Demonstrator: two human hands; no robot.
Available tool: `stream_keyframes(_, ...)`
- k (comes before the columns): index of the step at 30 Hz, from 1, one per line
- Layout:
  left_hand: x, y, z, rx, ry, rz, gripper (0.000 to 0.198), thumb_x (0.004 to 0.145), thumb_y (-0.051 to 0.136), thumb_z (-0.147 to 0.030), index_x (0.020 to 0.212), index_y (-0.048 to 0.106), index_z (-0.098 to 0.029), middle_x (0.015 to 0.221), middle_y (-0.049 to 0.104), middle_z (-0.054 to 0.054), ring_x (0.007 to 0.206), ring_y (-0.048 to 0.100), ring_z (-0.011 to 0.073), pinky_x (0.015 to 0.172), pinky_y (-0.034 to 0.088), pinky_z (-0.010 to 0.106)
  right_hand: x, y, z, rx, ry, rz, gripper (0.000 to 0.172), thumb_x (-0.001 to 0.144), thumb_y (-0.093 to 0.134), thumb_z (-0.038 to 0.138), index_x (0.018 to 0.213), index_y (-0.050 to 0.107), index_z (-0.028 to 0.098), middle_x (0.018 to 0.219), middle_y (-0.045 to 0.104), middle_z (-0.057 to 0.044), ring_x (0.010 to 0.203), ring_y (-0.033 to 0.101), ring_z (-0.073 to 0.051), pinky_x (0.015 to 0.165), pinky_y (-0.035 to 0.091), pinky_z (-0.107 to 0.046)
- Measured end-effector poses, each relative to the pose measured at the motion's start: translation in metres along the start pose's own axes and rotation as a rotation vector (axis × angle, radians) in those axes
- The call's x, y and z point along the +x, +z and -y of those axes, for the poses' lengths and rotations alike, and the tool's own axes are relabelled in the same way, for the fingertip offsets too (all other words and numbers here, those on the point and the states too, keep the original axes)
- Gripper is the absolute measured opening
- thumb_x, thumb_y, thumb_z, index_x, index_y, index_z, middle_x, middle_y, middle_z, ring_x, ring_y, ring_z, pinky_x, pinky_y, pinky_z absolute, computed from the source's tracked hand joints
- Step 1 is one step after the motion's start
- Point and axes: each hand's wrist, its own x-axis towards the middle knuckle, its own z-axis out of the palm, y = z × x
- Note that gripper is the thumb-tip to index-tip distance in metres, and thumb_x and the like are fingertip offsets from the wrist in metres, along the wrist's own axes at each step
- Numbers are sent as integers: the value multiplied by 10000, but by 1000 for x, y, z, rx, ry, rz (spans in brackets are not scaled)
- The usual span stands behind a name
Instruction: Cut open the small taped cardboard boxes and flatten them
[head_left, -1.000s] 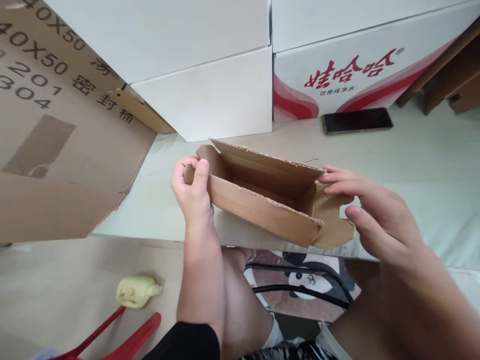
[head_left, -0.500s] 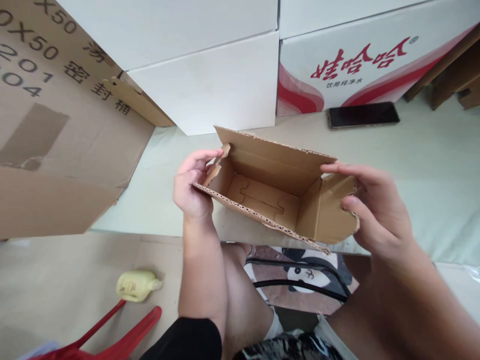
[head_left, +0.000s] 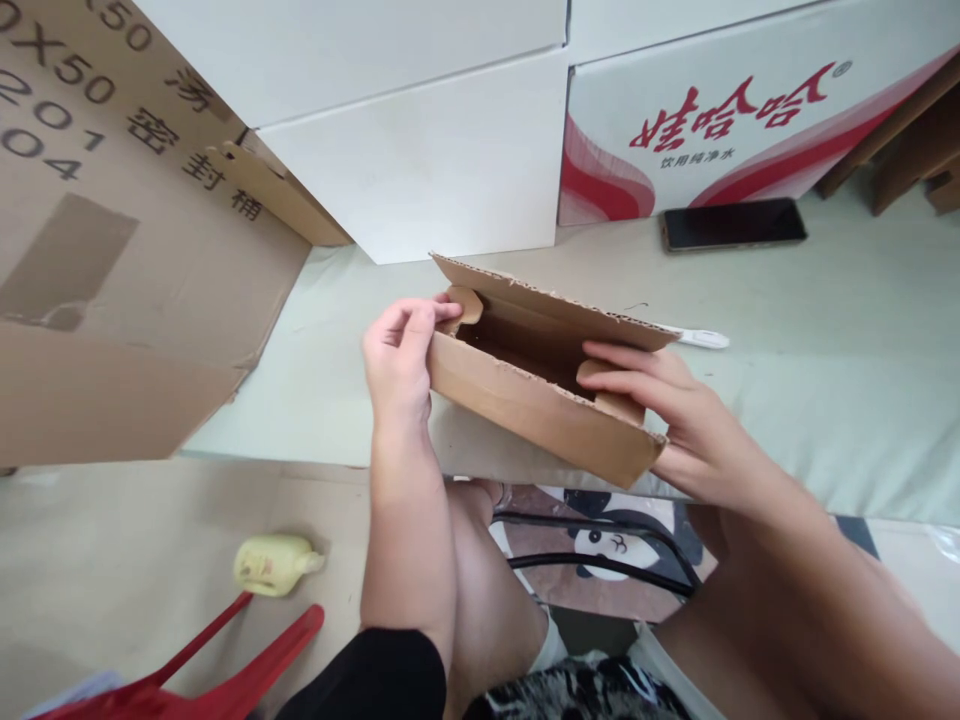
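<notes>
A small brown cardboard box stands at a slant between my hands, its top partly open. My left hand grips the left end, thumb on the front panel's corner and fingers at the left side flap, which is folded inward. Over the right side flap, my right hand lays its fingers and bends it in across the opening, while the palm is against the right end. The long back flap stands up. Little of the box's dark inside shows. Behind it a white slim object lies partly hidden.
A black phone lies on the pale green cloth surface. White cartons line the back; a large brown carton stands at left. Below are a yellow bottle and a red object.
Both side flaps have been folded inward over the opening. My right hand has moved left onto the right flap. The front panel tilts up more, and the white slim object has come into view.
</notes>
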Motion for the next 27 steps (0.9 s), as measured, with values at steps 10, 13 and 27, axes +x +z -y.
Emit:
stream_keyframes(10,5,-5,12,105,45,9,533,709,874,-587,1059,622,-272,1247,688,73,1190,692,265,999,576,390,-7,10,7,419,27,-492,674,888,656,207,1504,468,407,1546,479,-66,1301,618,-294,1173,485,-588)
stream_keyframes(13,5,-5,13,97,53,13,473,755,851,-524,1081,611,-279,1276,674,78,1176,691,261,995,575,390,-8,8,6,293,56,-250,699,902,667,268,1547,413,355,1431,625,-87,1395,561,-333,1177,471,-597)
stream_keyframes(27,4,0,8,117,-63,-1,71,763,736,-295,792,721,-232,1016,770,52,1003,710,226,926,571,364,-2,3,2,26,-34,-76,279,893,677,285,1170,698,263,1203,754,-84,1295,623,-319,1080,547,-563)
